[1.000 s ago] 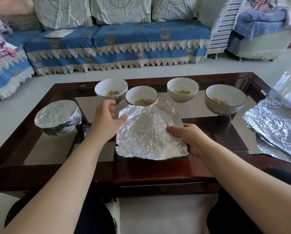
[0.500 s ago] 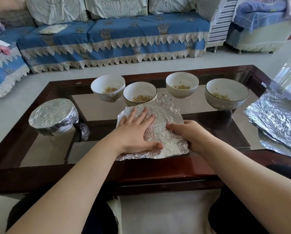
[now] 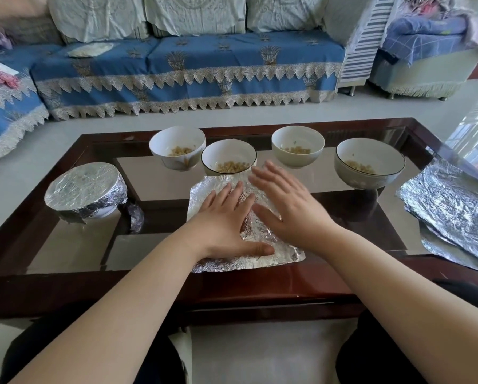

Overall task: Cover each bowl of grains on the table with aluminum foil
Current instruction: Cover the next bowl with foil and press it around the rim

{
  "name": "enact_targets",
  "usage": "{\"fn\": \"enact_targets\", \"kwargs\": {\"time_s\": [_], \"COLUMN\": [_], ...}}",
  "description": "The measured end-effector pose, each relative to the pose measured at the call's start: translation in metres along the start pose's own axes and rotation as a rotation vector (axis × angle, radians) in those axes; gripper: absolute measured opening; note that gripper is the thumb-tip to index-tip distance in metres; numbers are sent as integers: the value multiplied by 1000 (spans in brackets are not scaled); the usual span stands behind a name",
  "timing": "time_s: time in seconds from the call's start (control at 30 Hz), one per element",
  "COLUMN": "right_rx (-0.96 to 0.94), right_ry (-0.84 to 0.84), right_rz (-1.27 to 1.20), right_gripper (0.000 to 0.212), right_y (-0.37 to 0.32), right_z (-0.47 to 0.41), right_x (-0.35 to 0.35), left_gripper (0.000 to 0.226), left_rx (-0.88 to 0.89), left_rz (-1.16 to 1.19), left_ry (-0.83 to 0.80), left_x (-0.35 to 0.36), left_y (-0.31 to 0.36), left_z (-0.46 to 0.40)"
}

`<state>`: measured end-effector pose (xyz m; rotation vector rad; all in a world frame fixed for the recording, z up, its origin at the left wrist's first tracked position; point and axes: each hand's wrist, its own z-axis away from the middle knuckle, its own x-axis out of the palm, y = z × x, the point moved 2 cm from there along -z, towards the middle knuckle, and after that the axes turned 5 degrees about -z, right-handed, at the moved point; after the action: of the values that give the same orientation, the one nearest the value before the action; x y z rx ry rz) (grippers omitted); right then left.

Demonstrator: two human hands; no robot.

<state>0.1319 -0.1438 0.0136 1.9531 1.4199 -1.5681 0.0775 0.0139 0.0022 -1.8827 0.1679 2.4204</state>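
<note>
A crinkled foil sheet (image 3: 276, 257) lies flat on the table near its front edge. My left hand (image 3: 226, 220) presses on it with straight fingers, thumb stretched along the near side. My right hand (image 3: 285, 206) lies flat on the sheet's right half, fingers spread toward the far edge. Behind the sheet stand several open white bowls of grains, among them a bowl (image 3: 229, 161) just beyond my fingertips, a bowl (image 3: 177, 147) to its left and a bowl (image 3: 298, 146) to its right. A foil-covered bowl (image 3: 85, 192) stands at the left.
A larger open bowl (image 3: 370, 167) of grains stands at the right. A stack of foil sheets (image 3: 454, 212) lies at the table's right edge. The table (image 3: 176, 289) has a dark wood frame with a glass top. A blue-covered sofa (image 3: 187, 70) stands beyond it.
My left hand came down from above the sheet and now presses on it. My right hand let go of the sheet's right edge and moved flat onto it.
</note>
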Motion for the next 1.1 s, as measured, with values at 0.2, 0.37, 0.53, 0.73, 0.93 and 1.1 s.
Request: {"fn": "enact_targets", "kwargs": {"time_s": [0.2, 0.37, 0.53, 0.73, 0.93, 1.1], "right_rx": [135, 145, 145, 160, 108, 126], "right_ry": [-308, -326, -315, -294, -313, -318], "right_rz": [30, 39, -14, -48, -98, -45], "right_gripper": [61, 60, 56, 54, 61, 64], "right_y": [4, 4, 6, 5, -1, 2], "right_z": [5, 5, 6, 5, -5, -4], "right_x": [20, 22, 23, 21, 20, 26], "left_gripper": [131, 129, 119, 117, 123, 127], "left_rx": [9, 26, 6, -17, -15, -7], "left_rz": [-25, 19, -69, -72, -57, -63], "left_ry": [2, 23, 69, 72, 101, 100], "left_x": [1, 0, 2, -1, 1, 2], "left_y": [-1, -5, -3, -1, -1, -2], "left_z": [-1, -1, 4, 4, 4, 4]}}
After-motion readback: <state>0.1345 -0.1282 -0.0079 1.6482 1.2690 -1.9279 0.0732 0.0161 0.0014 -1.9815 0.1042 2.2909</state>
